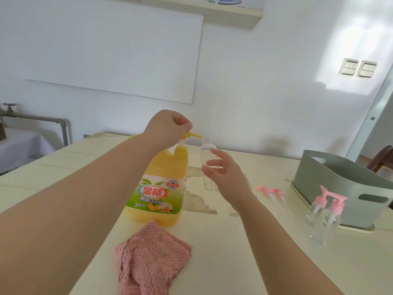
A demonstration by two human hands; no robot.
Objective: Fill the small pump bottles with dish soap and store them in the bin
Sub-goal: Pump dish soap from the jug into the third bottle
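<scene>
A big yellow dish soap jug (161,188) stands mid-table, its yellow pump head (191,135) pointing right. My left hand (168,128) rests closed on top of that pump. My right hand (223,173) holds a clear, uncapped small bottle (207,165) upright, its mouth just right of and below the pump spout. The bottle looks empty. Two clear small bottles with pink pumps (325,213) stand at the right, in front of a grey-green bin (331,184). Two loose pink pump tops (271,191) lie on the table.
A pink cloth (153,256) lies crumpled near the front edge, below the jug. The cream table (244,262) has a worn patch right of the jug. A white wall is behind; a pipe and covered surface are at far left.
</scene>
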